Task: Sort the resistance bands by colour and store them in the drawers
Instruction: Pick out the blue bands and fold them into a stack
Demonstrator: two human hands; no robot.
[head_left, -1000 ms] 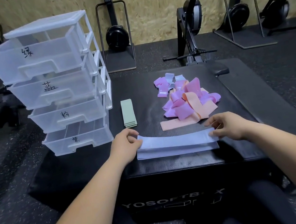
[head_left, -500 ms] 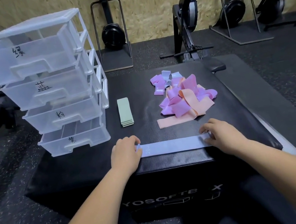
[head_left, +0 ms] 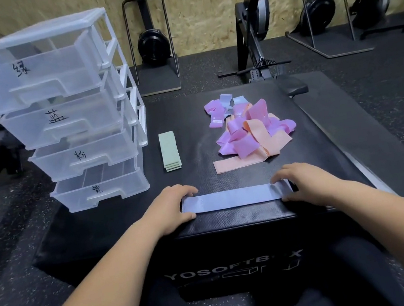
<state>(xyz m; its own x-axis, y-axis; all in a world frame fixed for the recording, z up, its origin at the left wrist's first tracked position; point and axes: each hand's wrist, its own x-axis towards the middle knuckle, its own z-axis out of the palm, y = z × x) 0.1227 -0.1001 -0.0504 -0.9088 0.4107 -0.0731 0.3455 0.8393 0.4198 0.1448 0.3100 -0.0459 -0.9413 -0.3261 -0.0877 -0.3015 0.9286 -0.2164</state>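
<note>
A light blue band (head_left: pixel 232 198) lies flat and stretched left to right along the near edge of the black padded box (head_left: pixel 190 117). The left hand (head_left: pixel 175 206) holds its left end, fingers curled over the far edge and thumb at the near edge. The right hand (head_left: pixel 305 184) grips the right end the same way, fingers bent over the fabric. Farther back sits a neat stack of green bands (head_left: pixel 170 154), just right of the clear drawer unit (head_left: pixel 69 107), whose four labelled drawers all stand pulled out. To the right lies a loose heap of bands (head_left: pixel 247 131) in purple, pink, peach and a few blue.
</note>
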